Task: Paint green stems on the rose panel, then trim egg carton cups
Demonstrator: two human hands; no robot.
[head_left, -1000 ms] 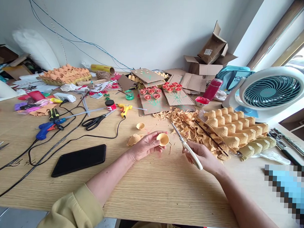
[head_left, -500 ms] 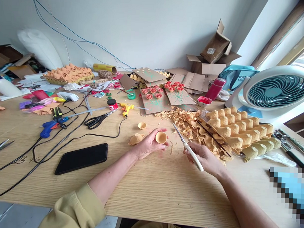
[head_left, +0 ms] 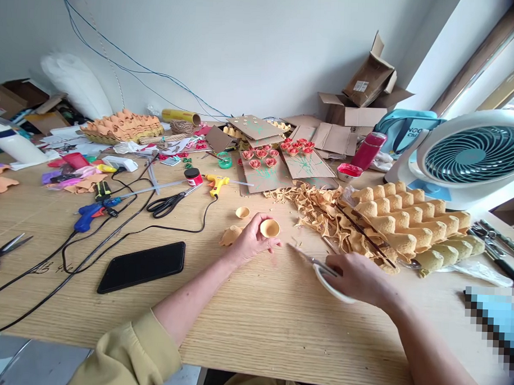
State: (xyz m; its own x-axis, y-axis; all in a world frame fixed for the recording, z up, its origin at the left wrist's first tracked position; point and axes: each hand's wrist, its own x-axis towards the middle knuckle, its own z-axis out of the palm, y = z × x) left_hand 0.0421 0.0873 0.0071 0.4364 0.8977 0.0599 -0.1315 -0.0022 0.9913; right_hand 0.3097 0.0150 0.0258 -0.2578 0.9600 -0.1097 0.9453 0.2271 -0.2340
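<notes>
Pulp cup [head_left: 270, 229]: here it is, the hub of our clock, twelve at the far side of the counter [head_left: 252, 333]; it's in the left hand, mouth tipped upward and towards us, probably so the whole rim stays in sight.
Left hand [head_left: 254, 240]: at eight, curled round the cup's outer side, pinching it, fingertips peeking out below; a light side grip likely spares the thin wall.
Right hand [head_left: 359, 279]: out at four, wrapped round the white-handled scissors [head_left: 337, 289], knuckles up, fingertips hidden.
Blades: aimed back at the cup but apart from it, blurred, so I cannot tell whether they are parted; held low and level, perhaps to keep the points near the rim.
Small cup [head_left: 242, 213]: ten o'clock, standing upright just beyond the left hand.
Lumpy pulp piece [head_left: 230, 236]: nine o'clock, right beside that hand, seemingly kept close for convenience.
Scraps [head_left: 319, 207]: between two and three, a loose heap, presumably gathered to one side.
Egg trays [head_left: 410, 217]: three o'clock, bumps upward, the upper over the lower, likely to save room.
Yellow glue gun [head_left: 217, 184]: ten again, farther out.
Red flowers [head_left: 260, 153]: nearly twelve, grouped on cardboard [head_left: 261, 182], perhaps to keep them together.
</notes>
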